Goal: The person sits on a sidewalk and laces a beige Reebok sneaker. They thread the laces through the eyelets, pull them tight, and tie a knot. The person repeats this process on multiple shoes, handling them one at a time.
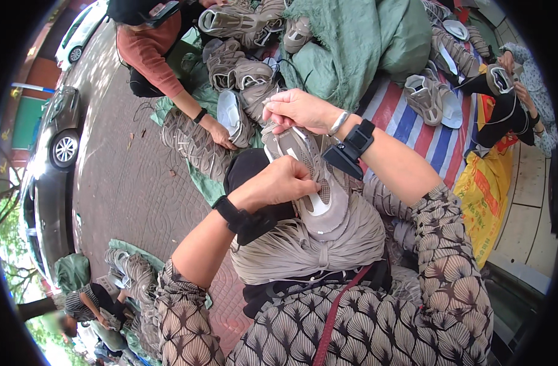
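A grey-beige sneaker lies across my lap, on top of a thick bundle of pale grey shoelaces tied at the middle. My left hand is closed over the sneaker's lacing area, its thumb and finger pinched at the side; what they grip is hidden. Above the sneaker's far end, my right hand is raised with its fingertips pinched together on what looks like a thin, pale shoelace. Dark straps circle both my wrists.
Piles of similar sneakers lie ahead, beside a green woven sack. A co-worker's hand reaches into the pile at left; another person holds a sneaker at right. A striped sheet and yellow bag lie right. Parked cars stand left.
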Demonstrator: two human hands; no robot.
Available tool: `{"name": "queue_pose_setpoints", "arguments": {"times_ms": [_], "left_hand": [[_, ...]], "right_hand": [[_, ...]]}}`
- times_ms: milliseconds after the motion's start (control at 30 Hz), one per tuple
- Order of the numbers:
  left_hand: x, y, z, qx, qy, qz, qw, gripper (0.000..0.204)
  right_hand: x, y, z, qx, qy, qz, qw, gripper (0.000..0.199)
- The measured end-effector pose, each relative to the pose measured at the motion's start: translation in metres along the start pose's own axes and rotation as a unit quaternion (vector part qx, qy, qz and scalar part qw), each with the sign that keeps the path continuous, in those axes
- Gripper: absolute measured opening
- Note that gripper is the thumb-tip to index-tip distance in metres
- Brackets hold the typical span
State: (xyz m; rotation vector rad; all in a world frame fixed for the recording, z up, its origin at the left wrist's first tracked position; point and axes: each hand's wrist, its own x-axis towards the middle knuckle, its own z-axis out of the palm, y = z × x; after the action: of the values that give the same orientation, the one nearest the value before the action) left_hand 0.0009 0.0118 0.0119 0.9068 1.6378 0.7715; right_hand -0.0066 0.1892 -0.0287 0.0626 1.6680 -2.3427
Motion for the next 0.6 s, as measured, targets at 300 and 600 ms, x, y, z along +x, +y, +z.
{"name": "queue_pose_setpoints", "arguments": {"times_ms": [300,600], "left_hand": [[-0.029,0.009,0.001,-0.375,0.168,-0.033,0.911,0.019],[-0.036,-0.02,0.042,0.165,0.273,-0.025,0.947,0.019]], "right_hand": [[-0.008,0.004,-0.007,0.018,0.029,-0.009,0.999,0.025],[-0.009,0.008,-0.009,0.004,0.021,-0.025,0.999,0.024]]}}
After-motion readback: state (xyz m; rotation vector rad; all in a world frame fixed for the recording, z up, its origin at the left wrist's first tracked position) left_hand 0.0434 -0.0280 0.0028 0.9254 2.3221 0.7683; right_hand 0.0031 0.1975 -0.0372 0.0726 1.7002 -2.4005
